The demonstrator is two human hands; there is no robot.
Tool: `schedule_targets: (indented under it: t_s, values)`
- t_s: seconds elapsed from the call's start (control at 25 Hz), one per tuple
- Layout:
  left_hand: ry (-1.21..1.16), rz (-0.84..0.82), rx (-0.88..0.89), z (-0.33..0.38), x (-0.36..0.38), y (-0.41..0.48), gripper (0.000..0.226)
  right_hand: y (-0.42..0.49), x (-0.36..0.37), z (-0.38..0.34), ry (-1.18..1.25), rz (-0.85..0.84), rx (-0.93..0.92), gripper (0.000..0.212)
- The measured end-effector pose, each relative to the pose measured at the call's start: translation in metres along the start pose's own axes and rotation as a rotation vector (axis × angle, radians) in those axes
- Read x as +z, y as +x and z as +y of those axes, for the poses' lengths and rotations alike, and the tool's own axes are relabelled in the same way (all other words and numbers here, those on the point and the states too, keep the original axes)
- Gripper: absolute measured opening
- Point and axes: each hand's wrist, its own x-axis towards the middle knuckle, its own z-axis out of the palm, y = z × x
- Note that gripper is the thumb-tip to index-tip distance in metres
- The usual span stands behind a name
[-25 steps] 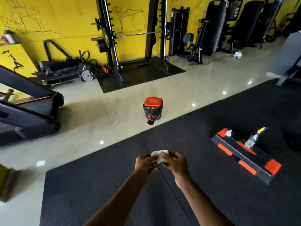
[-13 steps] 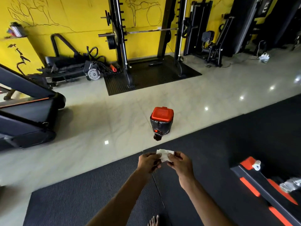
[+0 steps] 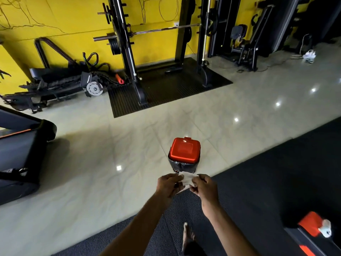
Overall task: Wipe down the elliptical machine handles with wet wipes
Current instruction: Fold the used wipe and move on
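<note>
Left hand and right hand are pinching a crumpled wet wipe above a closed red-lidded bin; risk: it is dropping onto the floor.

yellow wall | glossy tile floor | black mat | squat rack

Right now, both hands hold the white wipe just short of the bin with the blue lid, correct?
Not quite: the head view shows the lid on the bin is red, not blue. Otherwise yes, the left hand and right hand both hold the white wipe just short of it.
</note>
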Motion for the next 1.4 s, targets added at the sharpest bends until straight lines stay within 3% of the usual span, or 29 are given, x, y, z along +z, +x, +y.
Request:
schedule_targets:
  t_s: [0.2,0.4,0.76,0.96,1.4]
  values:
    - [0.043,0.027,-0.038,0.067,0.038,0.1,0.013,0.115,0.03,-0.04,0.012,0.017,0.093,0.009]
    - [0.073,0.072,-0.125,0.11,0.051,0.203,0.025,0.213,0.061,-0.065,-0.039,0.06,0.172,0.005]
    - [0.095,-0.014,-0.239,0.192,0.046,0.383,0.022,0.365,0.148,-0.074,-0.099,0.17,0.191,0.005]
    - [0.116,-0.053,-0.306,0.214,0.041,0.451,0.014,0.423,0.18,-0.069,-0.055,0.25,0.265,0.012]
    - [0.142,-0.077,-0.362,0.227,0.046,0.533,0.014,0.496,0.207,-0.065,-0.031,0.329,0.314,0.007]
